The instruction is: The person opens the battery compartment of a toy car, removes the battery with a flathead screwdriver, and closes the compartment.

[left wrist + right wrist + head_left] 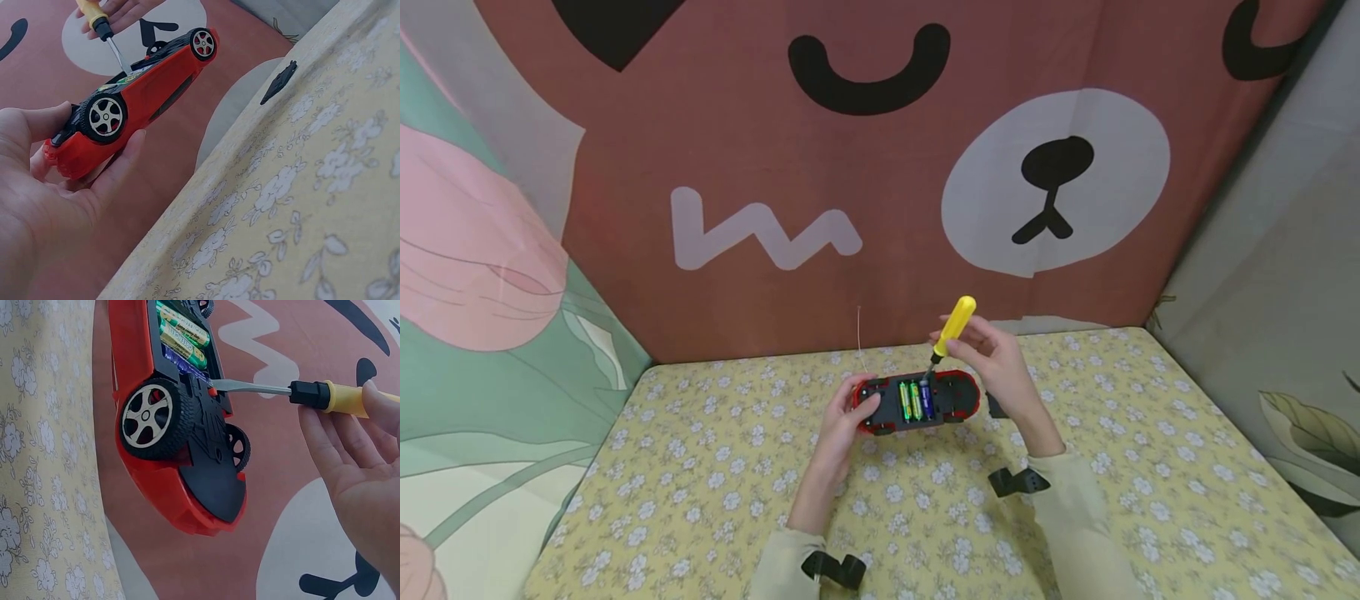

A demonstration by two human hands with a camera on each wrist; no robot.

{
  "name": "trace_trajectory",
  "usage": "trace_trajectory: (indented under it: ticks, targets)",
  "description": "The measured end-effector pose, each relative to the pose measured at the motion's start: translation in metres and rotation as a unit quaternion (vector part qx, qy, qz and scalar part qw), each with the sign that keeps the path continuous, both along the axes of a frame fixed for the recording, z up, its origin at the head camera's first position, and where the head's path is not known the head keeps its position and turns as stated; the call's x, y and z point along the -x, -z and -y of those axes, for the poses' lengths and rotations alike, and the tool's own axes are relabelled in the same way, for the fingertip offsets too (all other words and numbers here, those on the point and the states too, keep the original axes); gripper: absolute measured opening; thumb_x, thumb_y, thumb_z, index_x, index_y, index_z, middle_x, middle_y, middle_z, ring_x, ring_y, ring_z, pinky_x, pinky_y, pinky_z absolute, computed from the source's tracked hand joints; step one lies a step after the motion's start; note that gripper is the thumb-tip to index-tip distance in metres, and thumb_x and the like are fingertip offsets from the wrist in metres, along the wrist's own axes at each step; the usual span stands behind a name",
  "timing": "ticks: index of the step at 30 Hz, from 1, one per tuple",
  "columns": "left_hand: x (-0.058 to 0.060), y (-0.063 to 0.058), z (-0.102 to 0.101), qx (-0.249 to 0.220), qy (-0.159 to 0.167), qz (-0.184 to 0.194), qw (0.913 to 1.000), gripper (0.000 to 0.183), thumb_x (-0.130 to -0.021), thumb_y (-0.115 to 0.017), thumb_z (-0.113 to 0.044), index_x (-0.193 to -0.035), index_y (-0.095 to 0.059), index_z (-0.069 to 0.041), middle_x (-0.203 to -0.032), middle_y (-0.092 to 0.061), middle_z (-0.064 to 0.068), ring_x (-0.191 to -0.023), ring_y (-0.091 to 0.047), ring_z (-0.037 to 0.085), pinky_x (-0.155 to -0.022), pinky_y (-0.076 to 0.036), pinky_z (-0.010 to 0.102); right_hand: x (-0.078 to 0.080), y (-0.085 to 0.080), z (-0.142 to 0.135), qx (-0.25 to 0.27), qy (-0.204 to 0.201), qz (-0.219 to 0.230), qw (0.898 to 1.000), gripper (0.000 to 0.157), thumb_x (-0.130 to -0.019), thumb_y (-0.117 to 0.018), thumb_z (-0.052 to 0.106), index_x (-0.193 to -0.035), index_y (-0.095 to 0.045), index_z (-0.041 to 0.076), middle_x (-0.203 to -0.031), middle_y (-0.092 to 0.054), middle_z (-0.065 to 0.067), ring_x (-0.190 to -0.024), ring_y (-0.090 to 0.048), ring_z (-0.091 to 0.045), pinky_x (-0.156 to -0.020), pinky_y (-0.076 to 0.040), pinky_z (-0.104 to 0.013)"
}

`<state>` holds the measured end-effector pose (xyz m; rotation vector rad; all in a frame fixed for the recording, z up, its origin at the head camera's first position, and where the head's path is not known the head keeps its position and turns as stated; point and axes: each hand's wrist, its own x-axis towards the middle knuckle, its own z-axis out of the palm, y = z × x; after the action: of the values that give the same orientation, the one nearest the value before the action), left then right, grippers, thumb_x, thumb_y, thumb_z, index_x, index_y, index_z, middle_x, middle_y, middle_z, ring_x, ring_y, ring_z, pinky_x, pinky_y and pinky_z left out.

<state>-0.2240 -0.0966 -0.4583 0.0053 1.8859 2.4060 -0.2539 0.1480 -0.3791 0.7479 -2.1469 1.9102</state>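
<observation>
A red toy car (pixel 951 398) is held upside down above the table, its black underside and battery bay facing up. My left hand (pixel 842 421) grips one end, thumb on the underside, fingers beneath. Two green batteries (pixel 181 337) and a blue-purple battery (pixel 185 367) lie side by side in the bay. My right hand (pixel 1000 367) holds a yellow-handled screwdriver (pixel 956 327) between thumb and fingers. Its flat metal tip is at the end of the blue-purple battery, at the bay's edge. A thin wire aerial (pixel 860 337) sticks up near the car's left end.
A small black cover (pixel 279 82) lies on the table beyond the car, partly behind my right hand in the head view. The table wears a yellow flowered cloth (pixel 700 467). A brown cloth with a bear face (pixel 880 167) hangs right behind the table.
</observation>
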Motion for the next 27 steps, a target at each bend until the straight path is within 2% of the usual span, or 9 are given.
trace_trajectory:
  ticks: [3,19,23,27]
  targets:
    - [0.0005,0.0000,0.0000,-0.002,-0.001,0.000,1.0000,0.043,-0.098,-0.069,-0.015,-0.138,-0.057,-0.004,-0.132,-0.058,0.013,-0.105,-0.063,0.022,-0.078,-0.057,0.029,0.0004,0.0001,0.0000,0.001,0.002,0.001,1.000,0.035,-0.104,-0.064,0.010,-0.138,-0.061,0.001,-0.121,-0.067,-0.033,-0.107,-0.071,-0.017,-0.093,-0.057,-0.032]
    - [-0.0010,-0.0016,-0.0013,-0.007,-0.003,-0.005,1.0000,0.043,-0.098,-0.069,-0.014,-0.138,-0.057,-0.003,-0.135,-0.058,0.014,-0.109,-0.062,0.022,-0.083,-0.056,0.029,0.0010,-0.0002,-0.0004,0.002,0.002,0.003,1.000,0.035,-0.105,-0.063,0.011,-0.138,-0.061,0.001,-0.121,-0.068,-0.031,-0.107,-0.071,-0.016,-0.092,-0.058,-0.034]
    - [-0.0007,-0.0008,-0.0011,-0.004,-0.002,-0.007,1.0000,0.042,-0.098,-0.069,-0.014,-0.137,-0.058,-0.003,-0.135,-0.057,0.014,-0.111,-0.061,0.023,-0.085,-0.055,0.029,0.0011,-0.0001,-0.0006,0.002,0.004,0.005,1.000,0.035,-0.105,-0.063,0.012,-0.138,-0.061,0.001,-0.121,-0.067,-0.032,-0.107,-0.071,-0.016,-0.093,-0.058,-0.037]
    - [-0.0016,-0.0010,-0.0008,0.001,-0.001,-0.009,1.0000,0.042,-0.098,-0.069,-0.014,-0.137,-0.058,-0.004,-0.135,-0.057,0.013,-0.109,-0.062,0.022,-0.082,-0.055,0.029,0.0022,0.0010,-0.0014,-0.003,0.010,0.007,1.000,0.035,-0.105,-0.063,0.013,-0.138,-0.061,0.001,-0.120,-0.070,-0.027,-0.107,-0.071,-0.016,-0.092,-0.058,-0.035]
